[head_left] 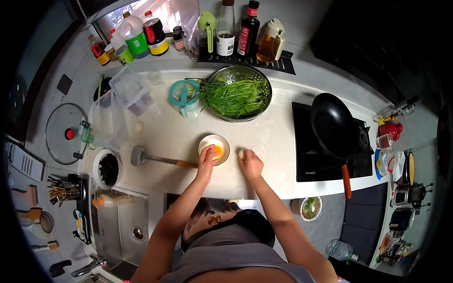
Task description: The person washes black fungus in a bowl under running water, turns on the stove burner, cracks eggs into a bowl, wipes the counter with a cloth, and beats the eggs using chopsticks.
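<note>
A small metal bowl with a yellow egg yolk in it stands near the counter's front edge. My left hand is closed at the bowl's left rim, with its fingertips over the inside; exactly how they grip is hard to make out. To the right of the bowl, my right hand is closed around a pale egg, just above the counter. A spatula lies left of the bowl, its wooden handle end close to my left wrist.
Behind the bowl are a colander of green chives and a teal jug. Another egg lies left. A wok sits on the cooktop, its handle past the front edge. A white bowl of dark pieces borders the sink.
</note>
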Demonstrator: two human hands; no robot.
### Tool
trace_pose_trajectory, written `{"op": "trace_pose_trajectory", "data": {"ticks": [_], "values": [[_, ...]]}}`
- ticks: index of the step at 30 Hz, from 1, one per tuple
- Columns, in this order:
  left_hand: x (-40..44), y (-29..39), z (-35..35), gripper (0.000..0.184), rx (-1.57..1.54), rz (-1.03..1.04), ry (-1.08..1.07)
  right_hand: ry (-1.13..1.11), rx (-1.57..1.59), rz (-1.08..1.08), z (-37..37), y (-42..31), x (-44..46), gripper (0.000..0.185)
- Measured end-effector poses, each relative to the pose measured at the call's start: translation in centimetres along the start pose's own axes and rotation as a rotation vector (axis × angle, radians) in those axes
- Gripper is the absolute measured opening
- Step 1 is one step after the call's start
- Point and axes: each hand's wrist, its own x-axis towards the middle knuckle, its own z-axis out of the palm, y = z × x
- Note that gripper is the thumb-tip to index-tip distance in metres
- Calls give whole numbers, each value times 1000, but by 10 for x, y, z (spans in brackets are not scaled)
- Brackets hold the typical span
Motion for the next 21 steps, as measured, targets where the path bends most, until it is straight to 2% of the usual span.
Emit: {"op": "trace_pose_trajectory", "data": {"ticks": [3,6,7,10,12,15,18,21], "values": [[4,2,-5,30,-21,7,21,-125,-67,109,4,2,1,38],[9,2,-11,32,51,93,-78,-90,537,290,19,14,10,34],[12,3,-12,35,148,137,-159,-267,841,489,-1,-5,23,32],[22,17,-12,48,380,253,-396,-584,1152,575,-33,-39,51,37],[22,43,-8,55,459,313,-545,-772,1167,542,-41,-57,67,39],[33,54,-23,54,501,294,-561,-953,1153,505,-31,-66,84,43],[43,52,-37,52,567,269,-531,-851,1079,357,-26,-78,85,42],[46,51,-42,48,719,303,-489,-844,974,193,-3,-68,81,43]]}}
